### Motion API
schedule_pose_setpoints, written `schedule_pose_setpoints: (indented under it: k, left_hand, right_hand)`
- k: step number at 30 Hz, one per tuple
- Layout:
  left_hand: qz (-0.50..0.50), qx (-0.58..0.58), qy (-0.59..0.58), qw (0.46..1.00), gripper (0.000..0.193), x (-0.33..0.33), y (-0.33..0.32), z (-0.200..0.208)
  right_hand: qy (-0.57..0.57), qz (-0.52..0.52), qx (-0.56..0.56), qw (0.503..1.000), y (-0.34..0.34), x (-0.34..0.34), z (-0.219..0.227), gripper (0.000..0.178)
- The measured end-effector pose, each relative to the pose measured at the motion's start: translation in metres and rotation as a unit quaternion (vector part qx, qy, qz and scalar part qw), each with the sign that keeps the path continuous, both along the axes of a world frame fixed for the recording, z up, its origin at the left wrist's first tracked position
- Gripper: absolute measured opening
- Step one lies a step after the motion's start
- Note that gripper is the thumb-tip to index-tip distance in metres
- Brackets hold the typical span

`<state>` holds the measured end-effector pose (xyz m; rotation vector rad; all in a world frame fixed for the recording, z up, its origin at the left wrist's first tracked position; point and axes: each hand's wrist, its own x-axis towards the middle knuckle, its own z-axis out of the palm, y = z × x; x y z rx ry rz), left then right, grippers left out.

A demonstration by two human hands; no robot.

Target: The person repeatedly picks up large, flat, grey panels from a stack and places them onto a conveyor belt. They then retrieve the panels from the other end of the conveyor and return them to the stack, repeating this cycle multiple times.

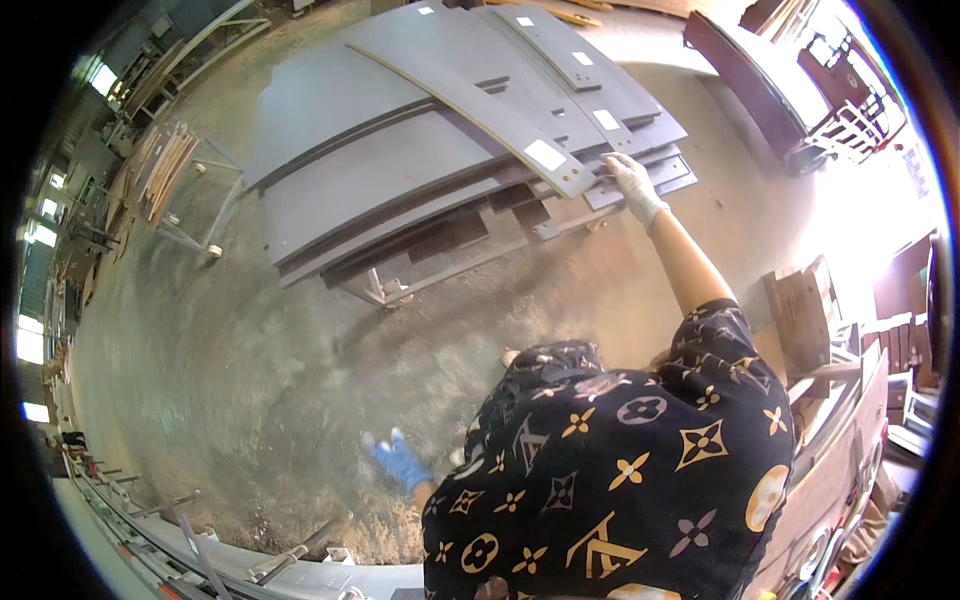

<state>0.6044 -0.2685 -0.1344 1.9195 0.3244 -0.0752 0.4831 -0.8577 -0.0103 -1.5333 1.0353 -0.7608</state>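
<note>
"Where was the right hand?"

"The right hand (632, 186), in a white glove, was reaching forward to the near end of the long board (500, 130). Its fingers were bent, right beside the corner."

"Had it gripped the board?"

"I couldn't tell. The fingertips overlapped the edge in that view, so touching and just missing looked alike. How far they had closed wasn't clear either."

"And the left?"

"The left hand (398, 462), in a blue glove, hung low over the floor (250, 370), fingers spread wide, well apart from the boards."

"Where did the long board lie?"

"Slantwise on top of the stack (350, 195), its near end pointing toward the right hand. It had a white label (545, 154) near that end, with small holes beyond it."

"What was the stack like?"

"Grey panels, layered unevenly, with dark edges showing on the near side. A metal frame (376, 287) stood beneath them. A short board (545, 50) lay on top too, farther back and to the right of the long one."

"Anything round about?"

"A rack (170, 170) of wood strips stood off to the left. The person's shirt (600, 470), black with pale and gold motifs, filled the lower right."
</note>
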Motion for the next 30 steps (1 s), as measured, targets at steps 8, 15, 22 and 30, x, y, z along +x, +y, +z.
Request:
schedule_pose_setpoints:
  k: [8,15,22,30]
  left_hand:
    - [-0.187,-0.102,0.035,0.977,0.060,0.001,-0.114,-0.002]
    - [-0.218,-0.364,0.196,0.884,0.061,0.000,-0.193,0.081]
    - [-0.312,-0.330,0.053,0.889,0.034,-0.003,-0.241,0.104]
    - [-0.171,-0.385,0.145,0.896,0.041,-0.007,-0.231,0.109]
  right_hand:
    - [-0.114,0.177,0.283,0.936,-0.010,0.001,-0.017,0.035]
    - [-0.088,0.340,0.283,0.892,0.106,0.051,0.014,0.037]
    - [-0.119,0.442,0.290,0.840,0.179,0.073,-0.001,0.036]
    - [-0.089,0.524,0.355,0.769,0.192,0.078,0.008,0.034]
